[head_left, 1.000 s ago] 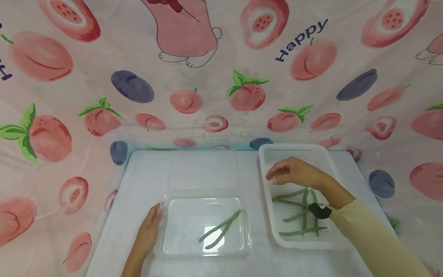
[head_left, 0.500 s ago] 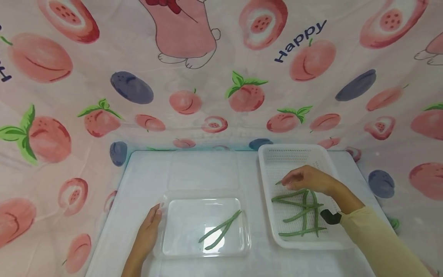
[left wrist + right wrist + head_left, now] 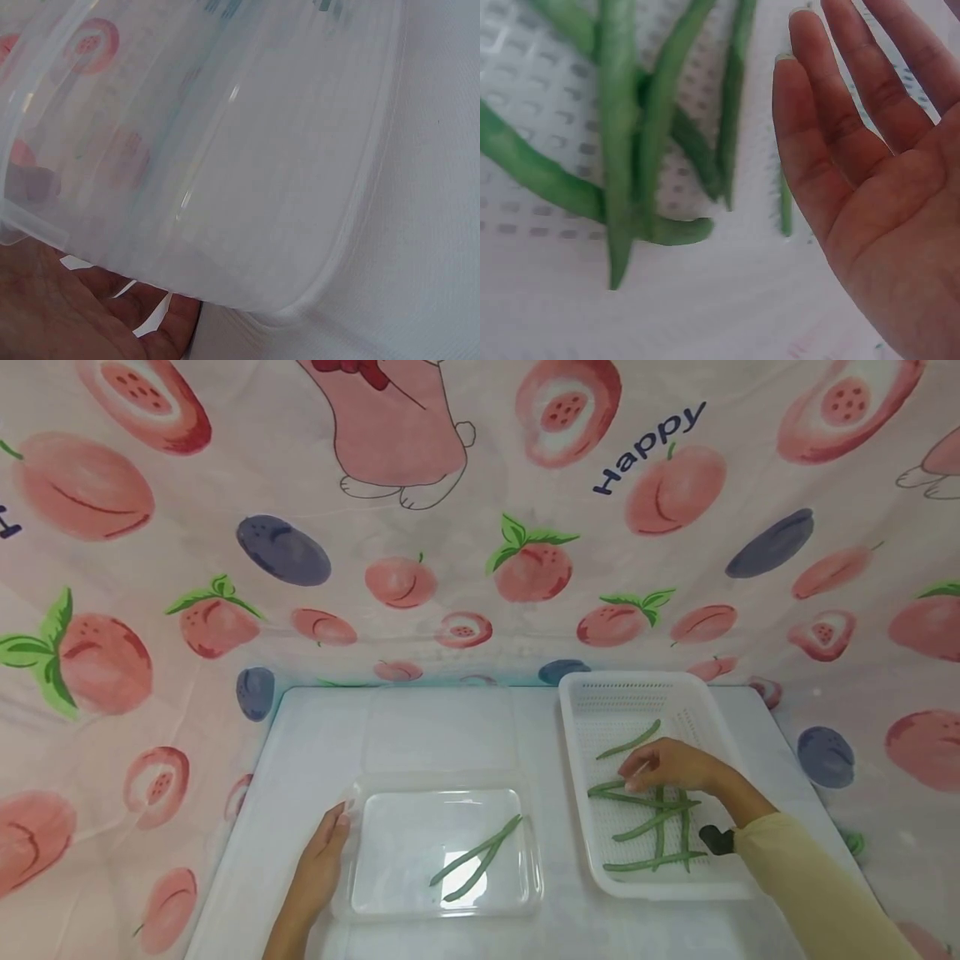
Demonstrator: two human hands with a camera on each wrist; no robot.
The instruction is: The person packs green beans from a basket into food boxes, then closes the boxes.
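My left hand [image 3: 321, 858] holds a clear plastic container [image 3: 348, 852] by its left side. In the left wrist view the thumb shows through the plastic over the rim, with the fingers along the outer wall. Two green beans [image 3: 474, 853], touching at one end, lie inside. My right hand [image 3: 675, 766] hovers over the white perforated basket [image 3: 573, 760], its fingers loosely bent and holding nothing. Below it several green beans [image 3: 616, 150] lie crossed over one another. A single bean [image 3: 630, 741] rests farther back, just beyond the fingertips.
A clear flat lid [image 3: 442, 727] lies behind the container on the white table [image 3: 300, 760]. A cloth [image 3: 465, 560] printed with peaches encloses the table at the back and sides. A dark band [image 3: 717, 840] circles the right wrist.
My right hand has moved down and slightly right, from the basket's far left to its middle, uncovering the single bean at the back. My left hand and the container stay put.
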